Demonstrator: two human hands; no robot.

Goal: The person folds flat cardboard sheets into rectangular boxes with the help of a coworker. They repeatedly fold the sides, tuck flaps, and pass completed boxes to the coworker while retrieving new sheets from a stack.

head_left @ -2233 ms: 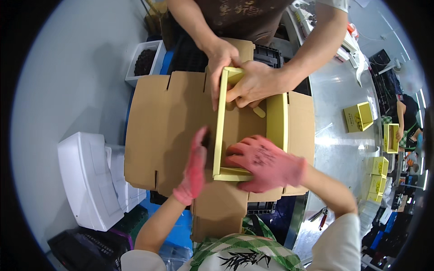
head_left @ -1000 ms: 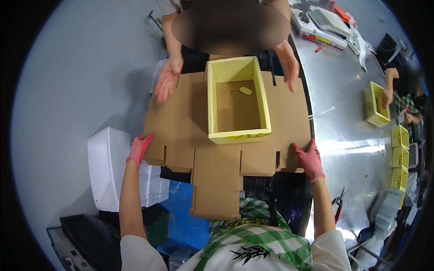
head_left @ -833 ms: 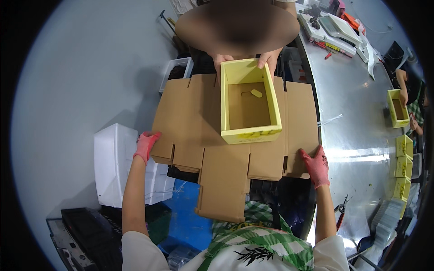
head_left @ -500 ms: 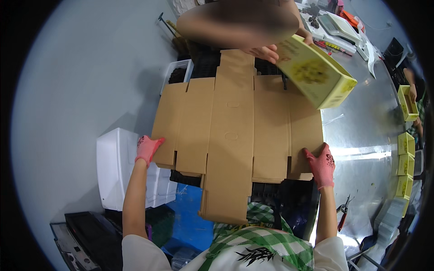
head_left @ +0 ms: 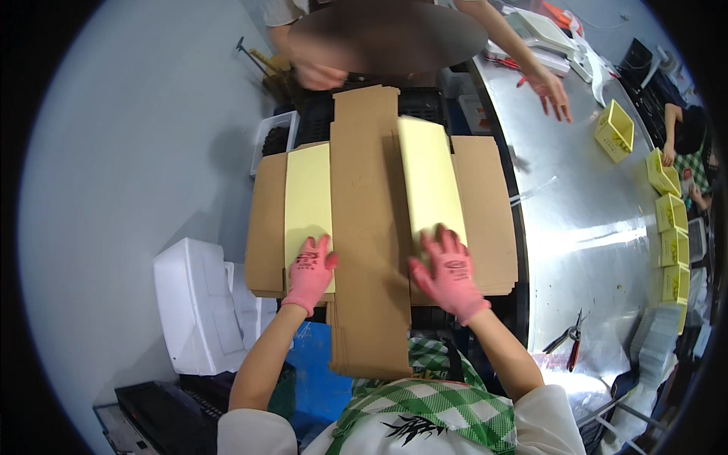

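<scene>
A stack of flattened brown cardboard boxes [head_left: 369, 303] lies in front of me. The top sheet's outer side panels are folded inward, showing pale yellow outer faces. My left hand [head_left: 309, 277], in a pink glove, presses on the left yellow panel [head_left: 308, 189], fingers spread. My right hand [head_left: 449, 277], also gloved and spread, rests on the lower part of the right yellow panel [head_left: 432, 178]. That panel looks tilted up from the stack, with a dark shadow along its inner edge. Neither hand grips anything.
Across from me a co-worker's hand [head_left: 550, 92] reaches over the metal table [head_left: 576, 212]. Several yellow boxes [head_left: 614, 133] line its far right side. Red-handled pliers [head_left: 574, 345] lie nearer. White foam containers [head_left: 199, 303] stand at left, beside the wall.
My hands moved inward from the sheet's outer edges, and its side panels are now folded over. The co-worker's yellow box has left their hands; a yellow box now stands farther right on the table.
</scene>
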